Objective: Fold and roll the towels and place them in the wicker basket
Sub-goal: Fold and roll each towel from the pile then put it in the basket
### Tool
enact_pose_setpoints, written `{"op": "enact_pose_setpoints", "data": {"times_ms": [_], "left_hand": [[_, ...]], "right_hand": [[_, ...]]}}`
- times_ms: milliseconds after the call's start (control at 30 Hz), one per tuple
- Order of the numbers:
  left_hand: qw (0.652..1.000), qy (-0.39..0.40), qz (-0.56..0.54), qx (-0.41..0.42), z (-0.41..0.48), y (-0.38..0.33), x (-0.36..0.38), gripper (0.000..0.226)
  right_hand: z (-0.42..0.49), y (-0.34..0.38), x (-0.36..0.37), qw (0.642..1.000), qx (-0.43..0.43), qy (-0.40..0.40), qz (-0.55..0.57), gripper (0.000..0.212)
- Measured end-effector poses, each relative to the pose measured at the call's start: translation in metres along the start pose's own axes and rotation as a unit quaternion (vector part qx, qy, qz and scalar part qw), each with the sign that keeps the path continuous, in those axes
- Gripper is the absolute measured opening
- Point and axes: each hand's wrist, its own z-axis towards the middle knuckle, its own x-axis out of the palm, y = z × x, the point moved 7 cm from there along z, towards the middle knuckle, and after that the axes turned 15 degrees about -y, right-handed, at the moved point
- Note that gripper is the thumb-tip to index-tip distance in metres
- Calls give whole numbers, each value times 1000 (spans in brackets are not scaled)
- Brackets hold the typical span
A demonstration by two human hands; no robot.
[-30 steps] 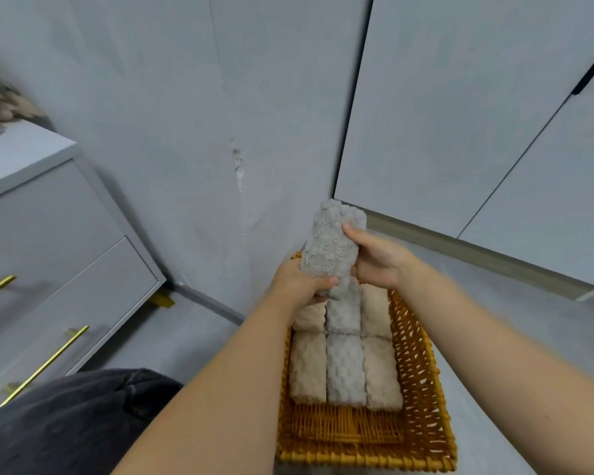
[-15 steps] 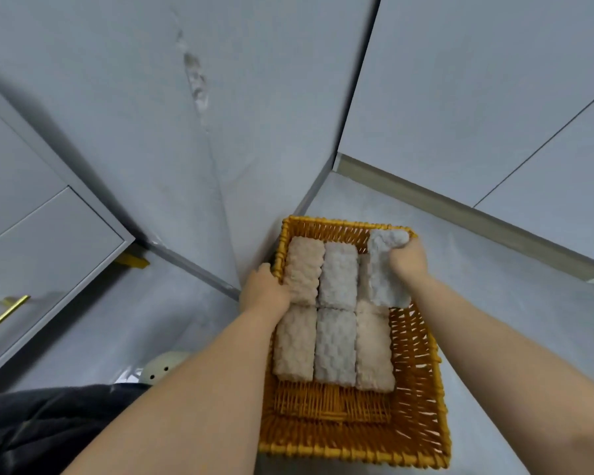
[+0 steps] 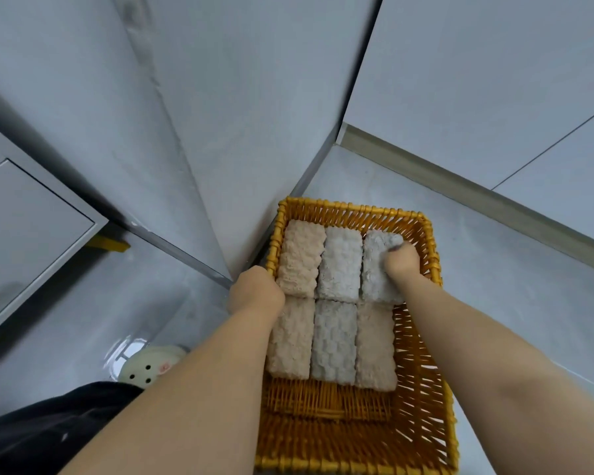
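R hand (image 3: 401, 260) grips grey towel (image 3: 374, 272) in basket (image 3: 357, 210); L hand (image 3: 256, 293) holds rim.

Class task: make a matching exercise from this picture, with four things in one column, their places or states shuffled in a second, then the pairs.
1 left hand
2 right hand
3 grey towel
4 basket

a holds six towels in two rows
b on the grey towel
c far right corner of the basket
d at the basket's left rim

Pairs: 1-d, 2-b, 3-c, 4-a

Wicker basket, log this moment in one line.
right hand grips grey towel roll in far-right corner | left hand holds wicker basket rim
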Motion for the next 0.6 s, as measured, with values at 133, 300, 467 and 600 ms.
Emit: {"op": "enact_pose_setpoints", "data": {"times_ms": [133,300,467,600], "left_hand": [[1000,-1,1,1,0,-2,-1,25],[1000,-6,7,8,-1,-2,0,30],[1000,-5,-2,22,2,-1,0,31],[1000,-5,7,30,3,-2,0,29]], "right_hand": [[-1,-6,8,1000,20,12,-13,26],[-18,10,-4,987,-116,-106,-25,32],[-46,29,-22,922,-325,-204,-55,27],[-63,22,14,907,-374,-105,-162,43]]}}
